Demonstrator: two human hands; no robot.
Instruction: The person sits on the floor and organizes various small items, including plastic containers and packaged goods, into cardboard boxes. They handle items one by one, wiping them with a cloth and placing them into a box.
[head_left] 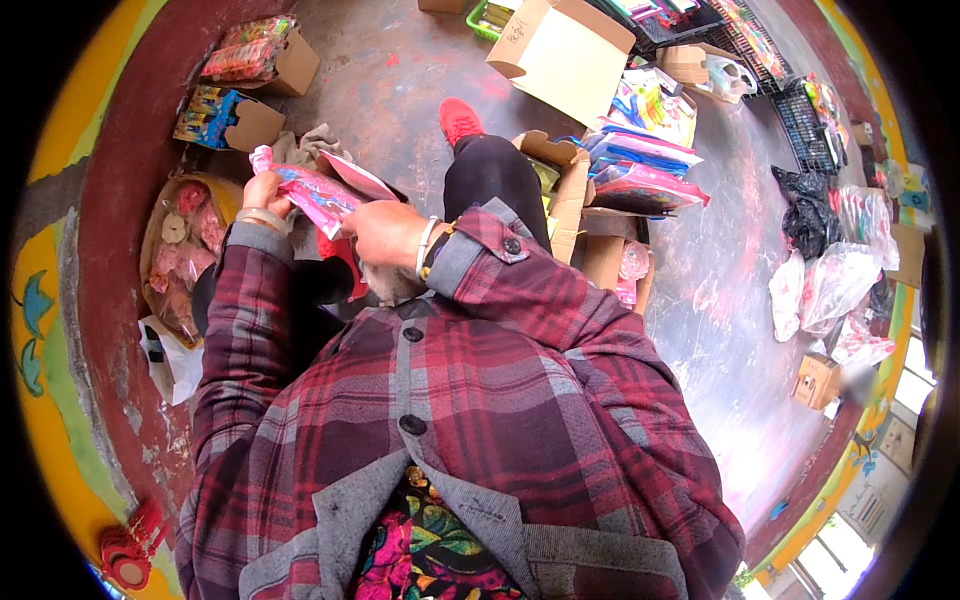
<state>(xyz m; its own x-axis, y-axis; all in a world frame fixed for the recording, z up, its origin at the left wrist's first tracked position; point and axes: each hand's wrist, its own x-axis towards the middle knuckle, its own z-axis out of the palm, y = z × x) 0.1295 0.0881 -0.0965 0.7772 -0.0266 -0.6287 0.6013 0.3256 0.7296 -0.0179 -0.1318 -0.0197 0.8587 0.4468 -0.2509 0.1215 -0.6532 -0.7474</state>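
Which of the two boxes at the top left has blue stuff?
The lower box, nearer the left hand: blue packaging shows there, while the upper box holds mostly red packets.

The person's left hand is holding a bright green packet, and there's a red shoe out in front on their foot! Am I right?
Almost! Just the packet's colour is wrong: in the head view, the packet is mostly pink, not green. The left hand is holding it, and the red shoe is out in front, just as you said.
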